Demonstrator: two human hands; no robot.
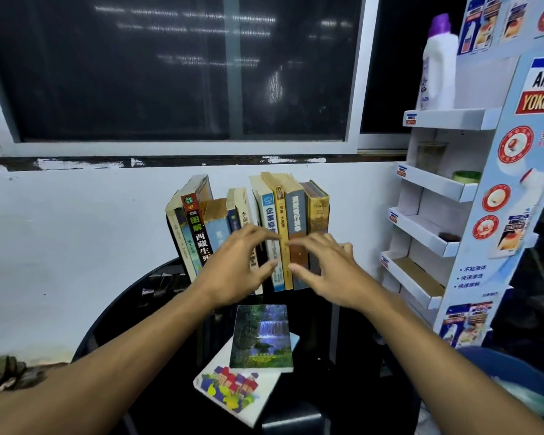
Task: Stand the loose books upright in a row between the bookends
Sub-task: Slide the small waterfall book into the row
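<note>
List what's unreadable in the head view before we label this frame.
Head view only.
- Bookends: none visible; book row may hide them.
- Middle spines' lower halves: covered by left hand and right hand.
- Blocks-cover book: partly under waterfall book.
- Fingertip contact with spines: depth unclear.

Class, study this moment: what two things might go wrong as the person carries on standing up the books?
1. The left books lean sideways; a nudge on the spines from the left hand or right hand may topple the row.
2. The waterfall book lies on the white book at the front of the table, between the forearms; an arm may sweep them off.
</note>
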